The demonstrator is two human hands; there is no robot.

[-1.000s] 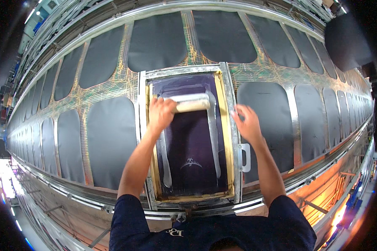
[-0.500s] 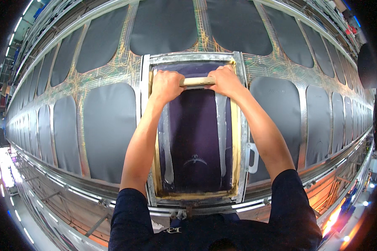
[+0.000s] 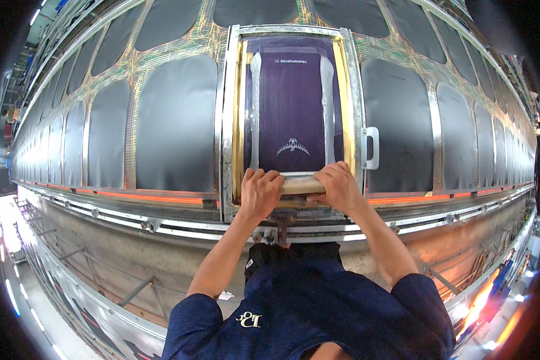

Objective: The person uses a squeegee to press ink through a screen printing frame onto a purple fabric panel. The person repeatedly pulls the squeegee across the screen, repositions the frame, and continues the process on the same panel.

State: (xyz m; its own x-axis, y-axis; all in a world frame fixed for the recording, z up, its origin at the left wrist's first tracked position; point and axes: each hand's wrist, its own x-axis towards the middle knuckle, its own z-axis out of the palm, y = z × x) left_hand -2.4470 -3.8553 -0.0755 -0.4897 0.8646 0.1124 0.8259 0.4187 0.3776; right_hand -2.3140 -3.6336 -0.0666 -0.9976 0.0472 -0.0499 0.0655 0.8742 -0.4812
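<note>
Two hands grip one wooden squeegee (image 3: 302, 185), lying crosswise at the bottom edge of the screen frame (image 3: 229, 108), lower centre of the picture. Left hand (image 3: 260, 193) clamps the bar's left end, fingers curled over the top; right hand (image 3: 339, 186) clamps the right end the same way. Both are closed tight on it, w/ only a short bare stretch of wood showing btwn them.

Handling, as a judgement: the bar looks stiff and fairly light, wood w/ a blade hidden underneath. It likely wants even pressure from both ends, so a two-end grip w/ knuckles on top suits it; a one-sided hold would probly tilt the blade. Possibly slick w/ ink, can't tell. The purple mesh (image 3: 291, 102) inside the frame looks taut but thin, prob easy to dent or tear w/ a sharp corner. The frame itself is metal, rigid, w/ a white handle (image 3: 372, 147) on its right rail.

Diff vs half a sec ago: the squeegee was at the top of the mesh then, arms stretched out; now it's at the near end, elbows bent, so a full stroke down the screen. One sec ago only the left hand was on the bar, the right on the frame's rail.

Dark fabric panels (image 3: 175, 120) line the long desk (image 3: 162, 213) either side.
</note>
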